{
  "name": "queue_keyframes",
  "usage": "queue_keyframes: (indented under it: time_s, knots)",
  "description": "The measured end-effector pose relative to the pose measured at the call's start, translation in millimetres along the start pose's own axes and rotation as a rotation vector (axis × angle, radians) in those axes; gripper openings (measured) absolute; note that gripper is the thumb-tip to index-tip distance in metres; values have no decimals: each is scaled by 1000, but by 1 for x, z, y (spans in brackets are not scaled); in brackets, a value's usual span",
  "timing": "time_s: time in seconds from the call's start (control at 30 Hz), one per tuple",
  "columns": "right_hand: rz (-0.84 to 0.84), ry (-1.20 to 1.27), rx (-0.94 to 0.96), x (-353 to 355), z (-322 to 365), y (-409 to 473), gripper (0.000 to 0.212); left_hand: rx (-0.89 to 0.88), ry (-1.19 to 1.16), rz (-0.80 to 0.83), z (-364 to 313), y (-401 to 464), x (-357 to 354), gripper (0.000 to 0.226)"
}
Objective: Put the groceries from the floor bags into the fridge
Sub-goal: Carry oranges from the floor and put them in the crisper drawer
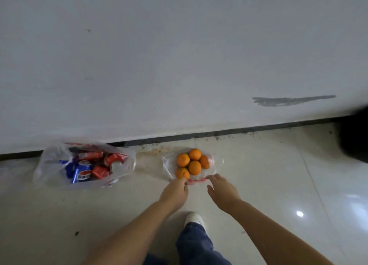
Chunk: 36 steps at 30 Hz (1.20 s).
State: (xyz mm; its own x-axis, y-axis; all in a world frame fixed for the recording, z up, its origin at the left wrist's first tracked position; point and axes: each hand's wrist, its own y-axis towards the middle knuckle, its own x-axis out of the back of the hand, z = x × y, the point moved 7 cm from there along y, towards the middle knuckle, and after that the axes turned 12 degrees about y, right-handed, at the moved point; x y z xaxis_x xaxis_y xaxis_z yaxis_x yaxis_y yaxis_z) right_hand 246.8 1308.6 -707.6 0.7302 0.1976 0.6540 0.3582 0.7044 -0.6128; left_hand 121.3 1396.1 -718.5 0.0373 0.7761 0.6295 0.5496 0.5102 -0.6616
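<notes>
Cans bag [59, 165]: lying on the floor [278, 185] at the left by the wall; it is looking heavy, the thin film may be tearing, so gather its mouth.
Oranges bag [216, 161]: lying open to the right; the fruit is rolling easily, so lift by the soft edge.
Left hand [174, 192]: reaching down, fingers curling on the near edge, seemingly pinching it.
Right hand [222, 191]: hovering beside, fingers spreading loosely, holding nothing.
</notes>
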Motion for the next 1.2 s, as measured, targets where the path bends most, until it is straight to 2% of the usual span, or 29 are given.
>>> queue_keyframes:
  time_s: [0.13,0.27,0.37,0.5,0.6,0.67,0.77,0.97,1.07,1.2]
  knots:
    - [19,-55,28,-65,-45,109,47,8,18,-72,44,116,-61,27]
    - [-77,-73,107,-104,-67,186,41,-15,82,-131,82,191,-107,30]
    - [-119,-121,159,-128,-77,217,43,-94,89,-113,90,220,-133,37]
    - [-145,-217,187,-147,-87,229,53,-119,159,-87,87,234,-157,61]
    - [-152,-237,189,-146,-85,230,53,-119,244,-118,82,237,-156,61]
    - [-147,-170,170,-136,-80,224,51,-136,235,-151,78,231,-144,56]
    - [-109,-89,161,-109,-64,190,59,-71,153,-168,74,193,-110,65]
    - [-28,-76,114,-28,-7,68,59,52,165,-69,35,70,-19,66]
    - [-28,-83,57,24,21,8,64,12,185,-67,-7,10,37,65]
    - [-113,-53,30,97,64,-65,71,-71,185,-90,-63,-64,106,64]
